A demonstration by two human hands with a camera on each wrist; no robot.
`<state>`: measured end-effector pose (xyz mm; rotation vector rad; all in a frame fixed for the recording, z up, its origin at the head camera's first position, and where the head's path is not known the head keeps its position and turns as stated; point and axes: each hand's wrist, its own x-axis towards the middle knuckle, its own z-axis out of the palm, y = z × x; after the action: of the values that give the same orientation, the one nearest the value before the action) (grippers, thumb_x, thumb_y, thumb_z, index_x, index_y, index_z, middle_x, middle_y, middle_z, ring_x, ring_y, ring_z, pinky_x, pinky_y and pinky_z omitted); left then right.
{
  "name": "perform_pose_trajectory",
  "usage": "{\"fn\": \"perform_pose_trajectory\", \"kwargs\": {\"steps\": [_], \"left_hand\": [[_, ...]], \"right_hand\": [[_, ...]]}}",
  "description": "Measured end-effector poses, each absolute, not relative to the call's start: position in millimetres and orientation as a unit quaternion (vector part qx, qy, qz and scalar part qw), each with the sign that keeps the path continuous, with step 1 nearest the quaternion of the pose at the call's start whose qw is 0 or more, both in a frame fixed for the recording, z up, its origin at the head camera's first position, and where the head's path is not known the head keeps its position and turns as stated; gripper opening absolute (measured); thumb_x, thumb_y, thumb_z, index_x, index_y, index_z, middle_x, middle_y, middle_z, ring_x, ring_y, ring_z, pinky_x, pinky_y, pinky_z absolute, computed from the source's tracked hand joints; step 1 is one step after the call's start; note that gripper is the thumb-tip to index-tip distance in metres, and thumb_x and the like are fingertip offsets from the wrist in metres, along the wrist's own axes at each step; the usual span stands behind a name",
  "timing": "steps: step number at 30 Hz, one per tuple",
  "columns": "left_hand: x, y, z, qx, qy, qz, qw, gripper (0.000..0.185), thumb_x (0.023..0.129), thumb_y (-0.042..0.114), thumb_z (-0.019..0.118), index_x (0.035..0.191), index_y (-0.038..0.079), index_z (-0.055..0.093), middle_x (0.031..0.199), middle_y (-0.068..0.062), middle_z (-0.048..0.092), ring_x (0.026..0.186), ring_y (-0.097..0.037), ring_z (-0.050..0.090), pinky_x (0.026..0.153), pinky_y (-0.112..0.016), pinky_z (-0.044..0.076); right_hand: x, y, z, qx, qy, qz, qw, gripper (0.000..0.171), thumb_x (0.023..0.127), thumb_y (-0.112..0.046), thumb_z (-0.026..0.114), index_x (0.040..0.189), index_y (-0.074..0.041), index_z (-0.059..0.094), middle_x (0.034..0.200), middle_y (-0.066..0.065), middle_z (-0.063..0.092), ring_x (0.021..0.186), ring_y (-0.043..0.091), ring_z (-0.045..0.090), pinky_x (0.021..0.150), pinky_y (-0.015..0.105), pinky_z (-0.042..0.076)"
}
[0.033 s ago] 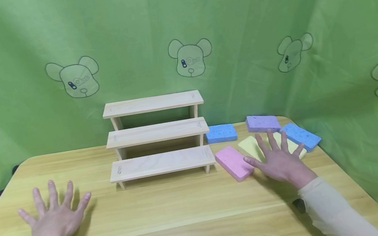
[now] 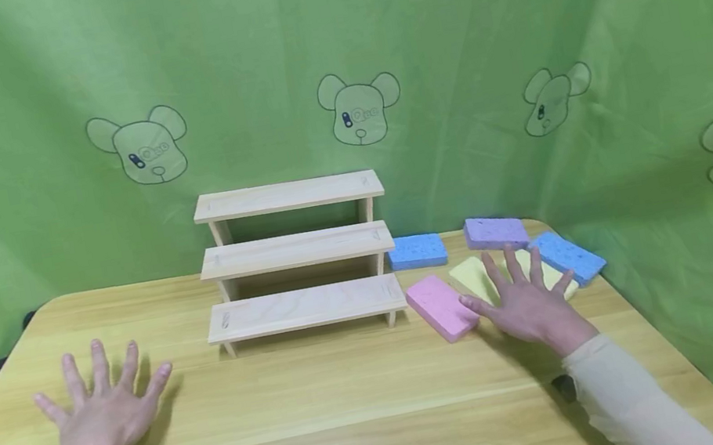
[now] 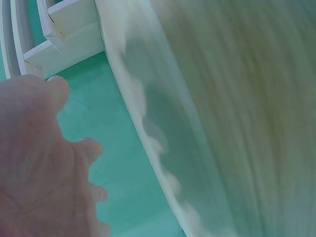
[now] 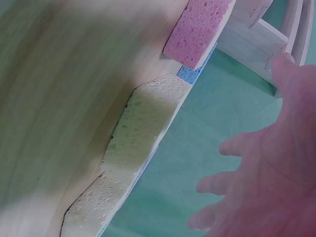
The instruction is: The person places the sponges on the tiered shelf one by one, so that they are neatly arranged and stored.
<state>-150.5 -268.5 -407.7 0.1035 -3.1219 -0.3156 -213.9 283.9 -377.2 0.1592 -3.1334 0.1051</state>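
Wood-grain table [image 2: 332,410] fills the head view, pale yellow with rounded corners, backed by a green curtain [image 2: 439,41] printed with cartoon bear heads. One three-tier wooden step shelf [image 2: 296,257] stands at the back centre, its tiers bare. To its right lie five sponges: two blue, one beside the shelf [image 2: 417,251] and one near the table's right edge [image 2: 568,256], one purple sponge [image 2: 496,231] at the back, one pink sponge [image 2: 441,307] in front, and one yellow sponge [image 2: 477,277] between them. Two hands show, each in a cream sleeve. The left hand [image 2: 103,410] lies palm down on bare table, fingers spread wide, well apart from shelf and sponges. The right hand [image 2: 528,303] is also flat with fingers splayed; its fingers lie over the yellow sponge and its thumb reaches just beside the pink one, gripping neither. From the left wrist, blurred, the left hand [image 3: 44,168] shows its straight fingers over the table [image 3: 247,118], with the shelf [image 3: 59,34] in the far corner. From the right wrist, the right hand [image 4: 266,168] hovers with fingers spread and apart from the yellow sponge [image 4: 140,121], the pink sponge [image 4: 200,29] sitting beyond it by the shelf [image 4: 256,34].
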Motion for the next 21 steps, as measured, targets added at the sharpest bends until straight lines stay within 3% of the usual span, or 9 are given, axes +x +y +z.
{"fn": "perform_pose_trajectory", "kwargs": {"steps": [3, 6, 9, 12, 15, 18, 21], "left_hand": [[-151, -270, -408, 0.035, -0.994, -0.101, 0.01, 0.077, 0.088, 0.064, 0.014, 0.144, 0.013, 0.001, 0.137, -0.019, -0.029, 0.113, -0.039, -0.037, 0.074, -0.06, -0.032], [-153, -271, -407, 0.032, -0.992, -0.119, 0.031, 0.076, 0.089, 0.061, 0.016, 0.144, 0.01, 0.001, 0.138, -0.024, -0.024, 0.116, -0.04, -0.034, 0.083, -0.063, -0.026], [-158, -268, -400, 0.022, -0.98, -0.193, 0.048, 0.076, 0.091, 0.057, 0.022, 0.143, 0.003, 0.008, 0.14, -0.032, -0.011, 0.122, -0.048, -0.018, 0.092, -0.068, -0.009], [-165, -260, -391, 0.003, -0.952, -0.303, 0.048, 0.073, 0.091, 0.055, 0.032, 0.14, 0.001, 0.023, 0.14, -0.033, 0.009, 0.124, -0.052, 0.008, 0.094, -0.068, 0.012], [-174, -248, -387, -0.005, -0.907, -0.42, 0.028, 0.068, 0.088, 0.053, 0.043, 0.136, 0.005, 0.036, 0.14, -0.026, 0.023, 0.123, -0.047, 0.024, 0.095, -0.064, 0.023], [-183, -236, -388, -0.002, -0.852, -0.523, 0.004, 0.062, 0.086, 0.048, 0.051, 0.133, 0.009, 0.042, 0.14, -0.018, 0.03, 0.123, -0.038, 0.032, 0.098, -0.053, 0.03], [-193, -223, -395, -0.003, -0.776, -0.631, -0.02, 0.055, 0.088, 0.034, 0.056, 0.132, 0.005, 0.041, 0.137, -0.015, 0.034, 0.12, -0.03, 0.038, 0.099, -0.042, 0.035]], "right_hand": [[-214, 282, -377, 0.061, -0.997, 0.034, 0.011, 0.091, 0.08, -0.074, 0.022, 0.144, -0.012, 0.002, 0.144, 0.021, -0.014, 0.117, 0.036, -0.034, 0.076, 0.068, -0.026], [-212, 278, -376, 0.083, -0.995, 0.049, 0.031, 0.09, 0.082, -0.071, 0.028, 0.144, -0.007, 0.011, 0.145, 0.022, -0.011, 0.122, 0.032, -0.031, 0.089, 0.066, -0.019], [-209, 272, -375, 0.112, -0.989, 0.085, 0.056, 0.088, 0.083, -0.066, 0.038, 0.141, -0.002, 0.022, 0.146, 0.023, 0.003, 0.13, 0.037, -0.012, 0.101, 0.061, 0.002], [-206, 265, -374, 0.136, -0.98, 0.122, 0.075, 0.081, 0.083, -0.059, 0.048, 0.137, -0.001, 0.031, 0.138, 0.023, 0.024, 0.127, 0.039, 0.017, 0.1, 0.057, 0.023], [-205, 257, -375, 0.147, -0.975, 0.141, 0.085, 0.072, 0.082, -0.052, 0.055, 0.131, -0.001, 0.04, 0.125, 0.02, 0.04, 0.115, 0.037, 0.037, 0.094, 0.054, 0.035], [-204, 252, -376, 0.139, -0.977, 0.146, 0.067, 0.07, 0.081, -0.049, 0.059, 0.129, -0.001, 0.043, 0.119, 0.018, 0.045, 0.108, 0.035, 0.044, 0.091, 0.052, 0.038], [-203, 250, -379, 0.128, -0.981, 0.138, 0.037, 0.074, 0.077, -0.051, 0.062, 0.129, -0.001, 0.044, 0.119, 0.019, 0.045, 0.108, 0.035, 0.044, 0.089, 0.053, 0.039]]}}
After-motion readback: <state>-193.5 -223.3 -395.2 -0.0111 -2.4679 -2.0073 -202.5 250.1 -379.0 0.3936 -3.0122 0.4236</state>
